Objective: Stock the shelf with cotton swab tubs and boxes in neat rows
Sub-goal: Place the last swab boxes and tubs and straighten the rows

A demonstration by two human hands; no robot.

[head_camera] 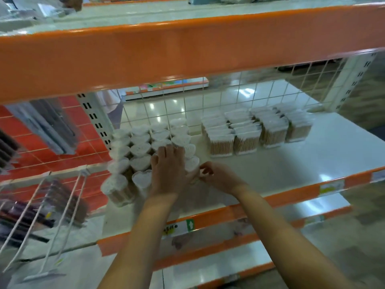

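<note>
We find the white shelf (291, 163) partly stocked. A block of heart-lidded tubs (143, 149) stands at its left end in rows running from the wire-grid back (208, 105) toward the front edge. To their right, with a small gap between, square boxes (245, 130) of wooden-stemmed swabs stand in four rows against the grid.

The left hand (167, 170) lies palm down over the tubs at the near right corner of the block, fingers spread and fairly straight, covering at least one lid. The right hand (216, 176) sits just beside it, fingers curled and pinching the side of a tub (192, 163) in the rightmost row; blur prevents us from judging how firmly.

An orange beam (187, 49) crosses above the shelf. Wire hooks (52, 215) with packaged goods hang to the left.
</note>
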